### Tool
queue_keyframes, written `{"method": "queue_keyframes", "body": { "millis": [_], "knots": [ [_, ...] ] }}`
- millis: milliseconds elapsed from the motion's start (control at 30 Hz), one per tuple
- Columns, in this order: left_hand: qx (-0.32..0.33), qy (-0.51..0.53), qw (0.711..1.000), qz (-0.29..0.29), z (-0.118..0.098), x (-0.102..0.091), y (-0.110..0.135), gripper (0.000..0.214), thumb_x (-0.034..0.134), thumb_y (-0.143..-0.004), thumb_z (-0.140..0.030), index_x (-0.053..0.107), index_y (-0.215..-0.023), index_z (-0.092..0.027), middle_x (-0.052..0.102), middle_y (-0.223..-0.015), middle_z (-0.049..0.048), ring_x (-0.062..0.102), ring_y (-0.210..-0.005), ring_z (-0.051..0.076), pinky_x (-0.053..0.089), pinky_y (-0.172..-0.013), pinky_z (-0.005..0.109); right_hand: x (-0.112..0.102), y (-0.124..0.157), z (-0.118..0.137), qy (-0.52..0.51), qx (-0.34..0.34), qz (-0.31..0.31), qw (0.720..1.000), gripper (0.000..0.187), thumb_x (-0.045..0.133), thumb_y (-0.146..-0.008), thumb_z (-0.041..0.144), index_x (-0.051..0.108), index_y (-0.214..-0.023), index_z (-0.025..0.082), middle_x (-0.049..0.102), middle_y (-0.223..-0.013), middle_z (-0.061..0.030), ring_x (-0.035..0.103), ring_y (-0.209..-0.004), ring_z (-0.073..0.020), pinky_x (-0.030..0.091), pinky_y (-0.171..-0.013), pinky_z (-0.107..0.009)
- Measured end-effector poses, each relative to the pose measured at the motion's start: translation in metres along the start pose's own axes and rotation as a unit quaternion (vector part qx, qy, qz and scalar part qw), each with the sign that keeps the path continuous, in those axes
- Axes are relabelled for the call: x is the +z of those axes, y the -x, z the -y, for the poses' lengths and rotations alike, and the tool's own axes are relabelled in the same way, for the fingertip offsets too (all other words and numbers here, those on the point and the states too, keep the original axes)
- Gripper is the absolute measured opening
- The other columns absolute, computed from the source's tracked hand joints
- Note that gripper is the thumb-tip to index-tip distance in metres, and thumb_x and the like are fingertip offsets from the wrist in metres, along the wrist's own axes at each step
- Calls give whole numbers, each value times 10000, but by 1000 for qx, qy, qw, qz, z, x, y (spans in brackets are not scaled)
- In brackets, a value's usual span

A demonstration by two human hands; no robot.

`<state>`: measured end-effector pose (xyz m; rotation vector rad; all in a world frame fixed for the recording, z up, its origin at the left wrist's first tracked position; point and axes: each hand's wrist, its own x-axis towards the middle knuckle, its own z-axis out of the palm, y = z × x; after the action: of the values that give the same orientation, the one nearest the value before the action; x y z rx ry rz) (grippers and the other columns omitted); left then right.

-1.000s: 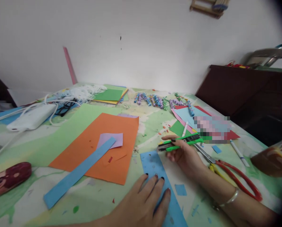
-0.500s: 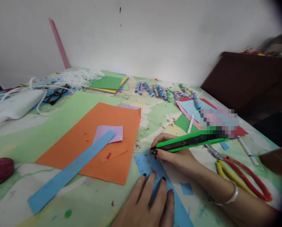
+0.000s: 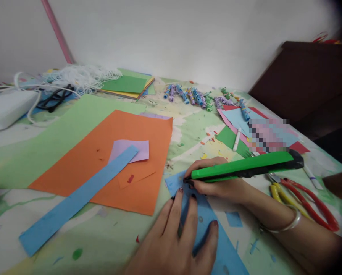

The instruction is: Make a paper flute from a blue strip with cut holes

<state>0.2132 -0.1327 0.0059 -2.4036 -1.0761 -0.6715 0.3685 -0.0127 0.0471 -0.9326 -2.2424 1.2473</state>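
My right hand (image 3: 225, 188), with a silver bangle at the wrist, grips a green and black utility knife (image 3: 242, 167) like a pen. The knife's front end is down at the far left corner of a blue paper strip (image 3: 229, 248); the blade tip is hidden by my fingers. Spread flat on that strip, my left hand (image 3: 175, 236) presses it to the table, its fingertips just short of the knife. Small punched-looking marks show on the strip. Left of my hands, an orange sheet (image 3: 142, 194) bears a lilac piece (image 3: 142, 151) and another blue strip (image 3: 79, 202).
Red and yellow handled pliers (image 3: 305, 198) lie right of my forearm. Several rolled paper pieces (image 3: 196, 97) line the back. A stack of coloured paper (image 3: 125, 84), white string (image 3: 82, 76), glasses (image 3: 56, 98) and a white box with cables (image 3: 10, 109) are at the far left.
The knife has rolled in my right hand, so more of its green side shows. My left fingers have shifted up the strip, closer to the knife. The view has tilted slightly down.
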Motion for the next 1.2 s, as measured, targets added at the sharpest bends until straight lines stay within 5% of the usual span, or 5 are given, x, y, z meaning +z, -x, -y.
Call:
{"method": "queue_keyframes", "body": {
  "millis": [600, 1200],
  "knots": [
    [-2, 16, 1000, 19, 0, 1, 1, 335, 554, -823, -261, 529, -1151, -195, 647, -1067, 172, 583, -1042, 384, 449, -833, 515, 1, 0, -1, 41, -20, -4, 999, 216, 584, -679, 73, 689, -844, 164, 697, -756, 9, 620, -659, -92, 482, -616, -138],
    [17, 42, 997, 57, 9, -7, -1, 347, 492, -850, -307, 522, -1177, -193, 624, -1083, 139, 568, -1046, 315, 420, -881, 460, 11, 2, 3, 98, -8, -48, 994, 157, 565, -663, 90, 652, -761, 175, 639, -631, 45, 541, -553, -62, 421, -529, -144]
  ]
}}
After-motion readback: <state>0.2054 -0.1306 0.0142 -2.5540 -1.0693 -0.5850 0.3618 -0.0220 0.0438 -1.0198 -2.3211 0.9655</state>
